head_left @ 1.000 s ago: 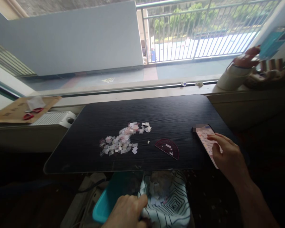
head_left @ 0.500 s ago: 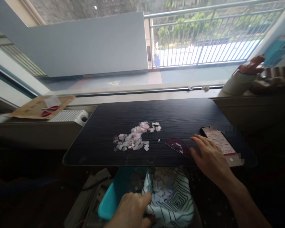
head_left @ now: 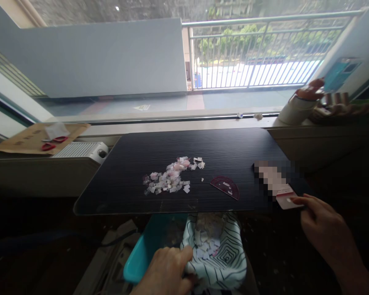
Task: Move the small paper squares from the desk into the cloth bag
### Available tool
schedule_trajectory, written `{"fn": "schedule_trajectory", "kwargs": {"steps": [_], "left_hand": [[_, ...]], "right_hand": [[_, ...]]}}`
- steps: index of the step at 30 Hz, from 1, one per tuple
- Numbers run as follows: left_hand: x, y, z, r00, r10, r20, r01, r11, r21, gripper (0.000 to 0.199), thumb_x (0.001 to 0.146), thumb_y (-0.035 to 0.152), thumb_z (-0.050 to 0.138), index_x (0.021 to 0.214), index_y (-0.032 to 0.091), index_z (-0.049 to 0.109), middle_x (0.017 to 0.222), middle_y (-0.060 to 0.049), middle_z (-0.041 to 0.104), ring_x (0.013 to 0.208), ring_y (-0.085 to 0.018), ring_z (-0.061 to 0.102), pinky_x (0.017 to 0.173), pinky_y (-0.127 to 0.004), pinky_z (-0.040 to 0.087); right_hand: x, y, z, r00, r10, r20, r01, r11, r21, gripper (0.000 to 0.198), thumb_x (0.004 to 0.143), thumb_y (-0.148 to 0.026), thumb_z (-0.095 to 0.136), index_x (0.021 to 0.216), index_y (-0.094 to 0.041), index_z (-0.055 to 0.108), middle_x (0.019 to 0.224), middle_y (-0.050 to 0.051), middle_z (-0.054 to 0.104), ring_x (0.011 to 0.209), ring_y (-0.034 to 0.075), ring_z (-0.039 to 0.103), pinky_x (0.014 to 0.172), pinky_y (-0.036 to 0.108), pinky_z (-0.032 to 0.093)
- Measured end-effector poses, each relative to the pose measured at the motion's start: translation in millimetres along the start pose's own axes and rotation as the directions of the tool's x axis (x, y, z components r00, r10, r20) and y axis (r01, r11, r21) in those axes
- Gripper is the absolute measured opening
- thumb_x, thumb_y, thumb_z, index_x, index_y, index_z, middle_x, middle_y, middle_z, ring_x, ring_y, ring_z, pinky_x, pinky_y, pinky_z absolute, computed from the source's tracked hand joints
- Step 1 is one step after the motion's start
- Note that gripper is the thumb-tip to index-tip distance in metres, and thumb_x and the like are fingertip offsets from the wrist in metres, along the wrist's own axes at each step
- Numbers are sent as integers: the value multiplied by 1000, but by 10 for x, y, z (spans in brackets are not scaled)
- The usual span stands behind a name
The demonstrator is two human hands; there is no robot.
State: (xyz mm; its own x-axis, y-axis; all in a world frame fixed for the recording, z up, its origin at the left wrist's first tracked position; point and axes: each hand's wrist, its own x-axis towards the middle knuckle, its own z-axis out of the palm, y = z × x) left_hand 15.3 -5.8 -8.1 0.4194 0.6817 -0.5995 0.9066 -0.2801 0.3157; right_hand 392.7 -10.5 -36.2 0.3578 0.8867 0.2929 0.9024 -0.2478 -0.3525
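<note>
My left hand [head_left: 169, 268] is closed on the left rim of a pale blue patterned cloth basket [head_left: 235, 268] below the table edge. Paper scraps [head_left: 207, 237] lie inside it. On the table's right side, the index finger of my right hand [head_left: 324, 229] reaches onto the lower end of a phone [head_left: 284, 200], the other fingers being curled. Most of the phone's screen is blurred out. Left of it lies a dark red translucent protractor [head_left: 224, 186] with small white scraps on it. A loose pile of white and pinkish paper squares [head_left: 170, 176] covers part of the middle.
The dark table [head_left: 224, 143] stands against a window sill. A turquoise bin [head_left: 135, 262] is beside the basket. At left, red-handled scissors [head_left: 51, 145] lie on a brown paper envelope [head_left: 21, 139] near a white radiator [head_left: 81, 151]. A white container [head_left: 295, 108] stands at far right.
My right hand has moved right and down from beside the protractor to the phone's lower end. My left hand keeps its hold on the basket. The view has shifted slightly.
</note>
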Motion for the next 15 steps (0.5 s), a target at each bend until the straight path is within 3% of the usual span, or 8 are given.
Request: {"fn": "schedule_trajectory", "kwargs": {"steps": [9,15], "left_hand": [[-22,15,3,999,-18,-29,18,1000,8,14,75,31,59,86,23,60,87,-3,70,85,-26,64,68,-32,38],[-32,-18,22,999,-23,-47,23,1000,4,13,76,31,59,86,23,60,88,-2,70,85,-26,63,69,-31,38]], "right_hand": [[22,-130,-57,999,44,-11,-43,996,73,32,78,-19,41,97,-20,66,119,14,64,109,34,60,96,54,45],[32,-183,-81,998,0,-65,3,998,56,30,77,-20,41,93,-20,67,110,13,68,101,33,64,89,52,49]]}}
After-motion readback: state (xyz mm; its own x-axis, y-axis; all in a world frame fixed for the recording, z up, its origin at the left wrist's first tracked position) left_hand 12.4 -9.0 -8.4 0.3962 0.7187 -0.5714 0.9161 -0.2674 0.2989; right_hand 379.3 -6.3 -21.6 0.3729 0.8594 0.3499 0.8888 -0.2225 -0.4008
